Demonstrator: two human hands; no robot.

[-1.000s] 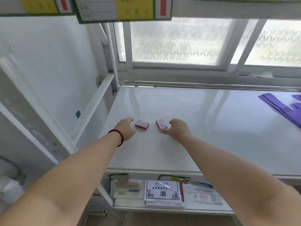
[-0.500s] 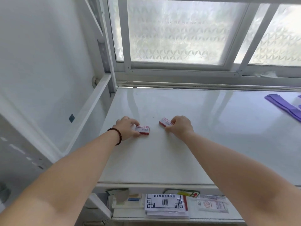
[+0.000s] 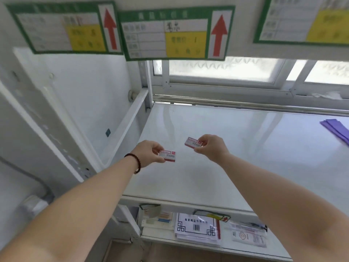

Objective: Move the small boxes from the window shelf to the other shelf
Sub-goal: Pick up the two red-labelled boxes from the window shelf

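My left hand (image 3: 148, 154), with a dark bead bracelet at the wrist, pinches a small red-and-white box (image 3: 167, 155) by its left end. My right hand (image 3: 211, 148) pinches a second small red-and-white box (image 3: 193, 142) by its right end. Both boxes hang in the air above the left part of the white window shelf (image 3: 245, 148), apart from each other. Each box shows its printed face with a barcode.
A purple folded sheet (image 3: 338, 131) lies at the shelf's right edge. Green, yellow and red labels (image 3: 175, 33) hang from the shelf above. The lower shelf (image 3: 207, 242) holds paper packs and packets. A white frame (image 3: 56, 129) stands on the left by the wall.
Both hands have closed on the two boxes and lifted them off the window shelf. The camera has tilted up, bringing the hanging labels into view.
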